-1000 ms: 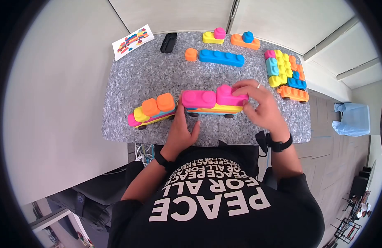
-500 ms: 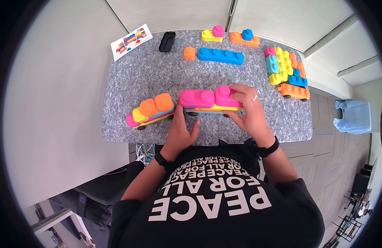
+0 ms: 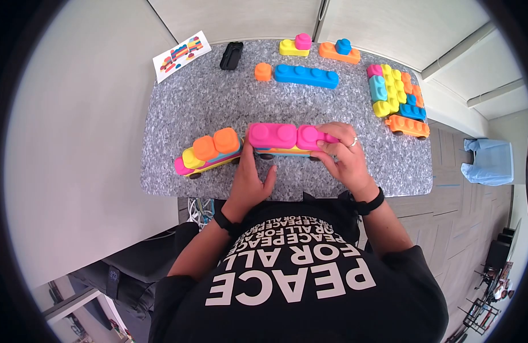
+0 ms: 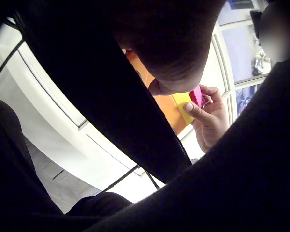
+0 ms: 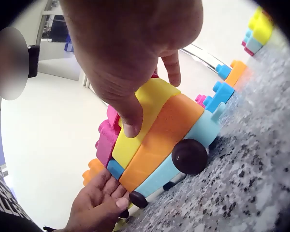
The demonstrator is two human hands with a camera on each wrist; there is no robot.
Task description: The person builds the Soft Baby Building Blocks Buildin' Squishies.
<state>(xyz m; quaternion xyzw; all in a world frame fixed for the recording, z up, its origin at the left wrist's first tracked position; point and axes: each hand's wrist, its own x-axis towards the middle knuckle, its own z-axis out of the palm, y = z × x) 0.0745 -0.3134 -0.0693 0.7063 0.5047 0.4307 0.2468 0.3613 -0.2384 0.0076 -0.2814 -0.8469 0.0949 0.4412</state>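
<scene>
At the wagon's [image 3: 285, 139] right end, the right hand [image 3: 347, 157] angles over from the near side, thumb pressed to the yellow block [image 5: 147, 110] and fingers bent over the pink part above, pinching that end. Along the wagon's left end, the left hand [image 3: 249, 180] points away from the body, its fingers nearly straight against the wagon, thumb spread wide, touching without grasping. The wagon stands between both hands, wheels [image 5: 189, 156] on the table [image 3: 195, 108]. Left of the wagon, just beside the left fingers, stands the truck [image 3: 205, 150]; well beyond the wagon lies the blue bar [image 3: 307, 76].
</scene>
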